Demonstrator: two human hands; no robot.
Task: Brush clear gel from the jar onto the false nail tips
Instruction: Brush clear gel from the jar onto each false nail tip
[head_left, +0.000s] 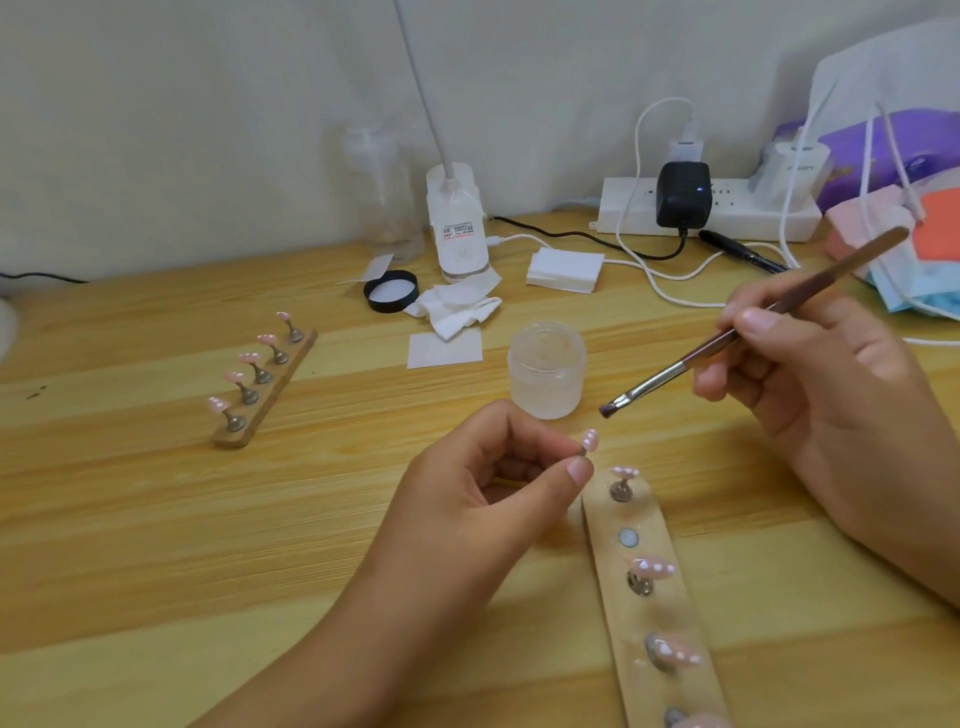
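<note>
Fingers (577, 472) of the left hand (483, 483) pinch 1 false nail tip (590, 440) clear of its strip (602, 540), angled to meet the brush (667, 373) the right hand (821, 384) grips beside the open jar (547, 369).

Nail tip (589, 440), centre: pale pink, white dots. Jar (547, 369): frosted, clear-white. Brush (706, 349): red-brown handle, silver ferrule, dark bristles. Table (156, 519): yellow wood, lengthwise grain bands. Lid (390, 291), far: black rim, white inside. Near stand (649, 514): beige. Far-left stand (291, 366): brown. Adapter (683, 195): black. Power strip (615, 208): white.
</note>
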